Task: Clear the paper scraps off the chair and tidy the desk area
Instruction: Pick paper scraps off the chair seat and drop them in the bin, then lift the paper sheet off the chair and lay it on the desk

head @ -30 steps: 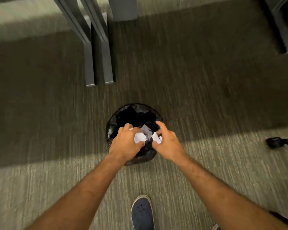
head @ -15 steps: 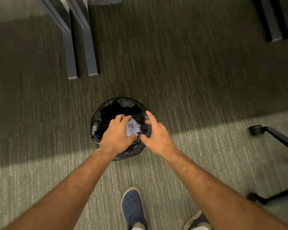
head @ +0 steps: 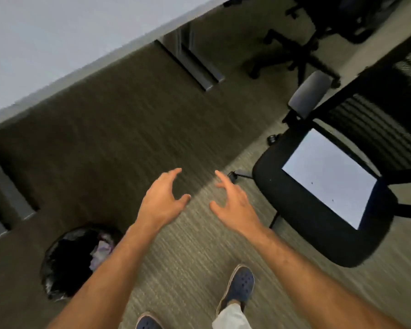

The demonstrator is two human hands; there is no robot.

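Note:
Crumpled white paper scraps (head: 101, 251) lie inside a round bin with a black liner (head: 64, 264) on the carpet at lower left. My left hand (head: 163, 198) and my right hand (head: 233, 201) hover over the carpet in the middle, both empty with fingers spread, up and right of the bin. A black office chair (head: 301, 222) stands to the right, and a flat white sheet (head: 330, 178) lies on its seat. My right hand is just left of the seat's edge.
A pale desk top (head: 57, 43) runs across the upper left, with grey desk legs (head: 195, 65) under it. A second chair base (head: 292, 53) stands at the top right. My feet in blue clogs (head: 239, 286) are at the bottom.
Both hands let the paper scraps go into the bin and lifted away from it, now empty. My view swung right, so the bin moved to lower left and the chair came into sight.

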